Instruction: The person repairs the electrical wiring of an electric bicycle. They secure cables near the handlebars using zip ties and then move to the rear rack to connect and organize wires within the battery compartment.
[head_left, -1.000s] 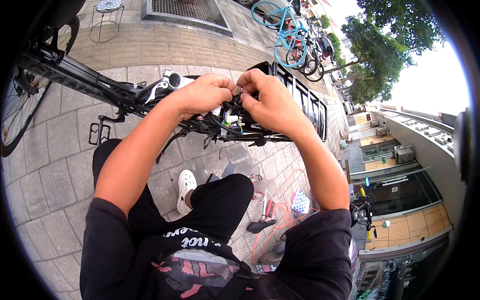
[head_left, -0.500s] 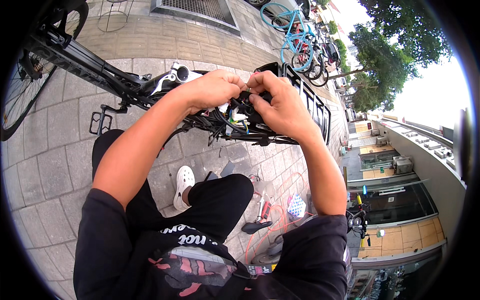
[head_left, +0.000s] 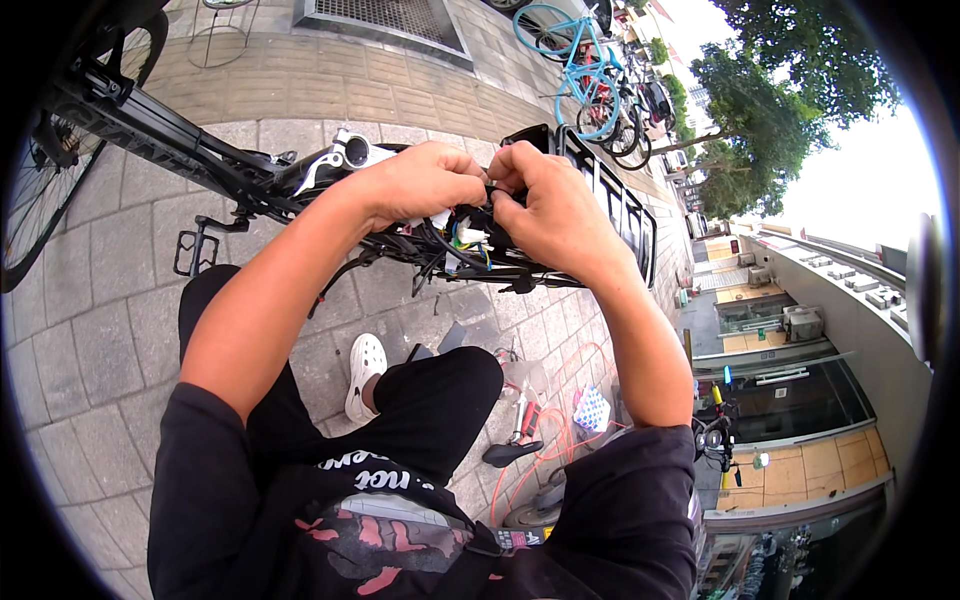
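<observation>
A black bicycle frame (head_left: 165, 135) stands across the upper left, with a silver seat clamp (head_left: 330, 162) beside my left forearm. Behind the clamp, a tangle of wires (head_left: 468, 238), with white connectors and blue, yellow and green leads, spills out below my hands. My left hand (head_left: 428, 182) pinches a black wire with thumb and forefinger. Facing it, my right hand (head_left: 545, 205) is closed on the same dark wire, fingertips nearly touching the left ones. Fingers hide most of it, and its end cannot be made out. A black rear rack (head_left: 618, 215) lies beyond my right hand.
Below on the paving lie a red-handled tool (head_left: 527, 420), a black bicycle saddle (head_left: 512, 453), an orange cord (head_left: 567, 430) and a blue-and-white checked packet (head_left: 592, 410). A pedal (head_left: 196, 252) juts out at left. Parked bicycles (head_left: 590, 85) stand farther off.
Both hands stay together at the wires; the right thumb and fingers have drawn in closer around the black wire. The view has shifted slightly.
</observation>
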